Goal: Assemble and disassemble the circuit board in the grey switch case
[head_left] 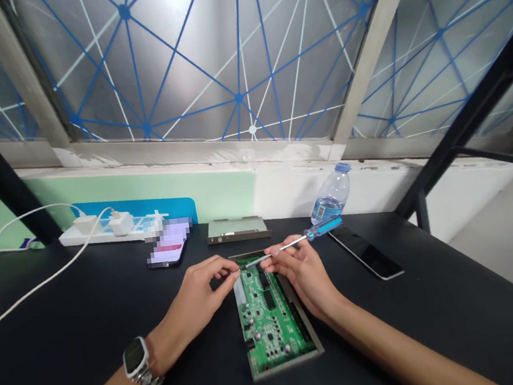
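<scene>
A screwdriver (290, 244) with a clear blue handle lies across my right hand (300, 268), whose fingers are closed on its metal shaft. Its handle points up to the right and its tip down to the left. My left hand (209, 284) is closed in a pinch right at that tip; whatever is between thumb and finger is too small to name. Beneath both hands lies a green circuit board (266, 321) in a shallow metal tray (288, 368). The board's upper part is partly covered by my fingers.
A flat metal cover (236, 229) rests near the wall. To the left are a lit phone (169, 242) and a white power strip (103, 228) with trailing cables. A water bottle (331, 193) and a dark phone (370, 254) are at the right on the black table (203, 371).
</scene>
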Demonstrator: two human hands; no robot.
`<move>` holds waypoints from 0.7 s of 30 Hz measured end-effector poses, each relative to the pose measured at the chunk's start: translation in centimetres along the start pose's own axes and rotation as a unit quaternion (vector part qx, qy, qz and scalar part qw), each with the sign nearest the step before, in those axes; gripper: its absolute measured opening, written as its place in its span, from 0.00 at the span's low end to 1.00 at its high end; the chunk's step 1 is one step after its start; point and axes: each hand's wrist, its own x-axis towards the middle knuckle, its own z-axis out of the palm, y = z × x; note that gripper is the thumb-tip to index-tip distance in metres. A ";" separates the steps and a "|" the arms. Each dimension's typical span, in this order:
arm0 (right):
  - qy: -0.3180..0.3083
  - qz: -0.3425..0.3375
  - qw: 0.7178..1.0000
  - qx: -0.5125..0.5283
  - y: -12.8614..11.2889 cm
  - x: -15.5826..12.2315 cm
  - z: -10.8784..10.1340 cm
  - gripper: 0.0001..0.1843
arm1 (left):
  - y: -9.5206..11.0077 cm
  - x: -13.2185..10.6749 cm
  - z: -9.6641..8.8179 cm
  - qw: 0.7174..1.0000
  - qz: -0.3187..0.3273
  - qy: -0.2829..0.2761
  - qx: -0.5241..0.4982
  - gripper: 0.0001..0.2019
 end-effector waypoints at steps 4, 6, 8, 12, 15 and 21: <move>0.016 0.020 1.000 0.018 0.3 0.2 -0.3 0.25 | 0.0 0.1 -0.3 1.000 -0.001 0.005 -0.002 0.04; 0.016 0.023 0.999 0.019 0.4 0.3 -0.4 0.24 | 0.0 0.1 -0.3 1.000 0.008 0.001 -0.002 0.05; 0.016 0.024 0.999 0.018 0.5 0.2 -0.4 0.24 | -0.1 0.2 -0.3 1.000 0.018 -0.004 -0.005 0.06; 0.017 0.027 0.999 0.016 0.3 0.2 -0.3 0.24 | 0.0 0.2 -0.1 1.000 0.014 -0.010 -0.010 0.06; 0.003 0.039 0.999 0.023 0.0 0.2 -0.3 0.22 | 0.1 0.0 -0.1 1.000 -0.005 -0.017 -0.016 0.06; -0.039 0.062 0.997 0.024 -0.7 0.1 -0.3 0.17 | -0.2 -0.4 0.1 0.997 -0.036 -0.022 -0.067 0.06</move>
